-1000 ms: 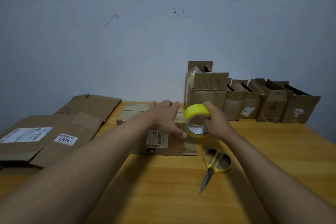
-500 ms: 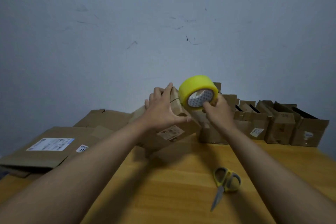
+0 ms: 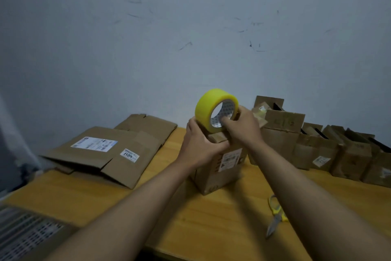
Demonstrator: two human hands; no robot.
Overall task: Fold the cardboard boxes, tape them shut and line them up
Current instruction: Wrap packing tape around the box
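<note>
A small brown cardboard box (image 3: 220, 171) with a white label stands upright on the wooden table (image 3: 211, 224) in the middle. My left hand (image 3: 198, 144) grips its top edge and folded flaps. My right hand (image 3: 243, 127) holds a yellow tape roll (image 3: 215, 110) right above the box top, thumb inside the core. A row of folded boxes (image 3: 330, 150) with open tops lines the wall at the right.
Flattened cardboard sheets (image 3: 105, 152) with white labels lie stacked at the left of the table. Yellow-handled scissors (image 3: 275, 216) lie on the table at the right, near my right forearm. A wall rises directly behind the table.
The box went from lying flat on the table to being lifted and tilted, and now stands upright. The tape roll rose with my right hand to the box top.
</note>
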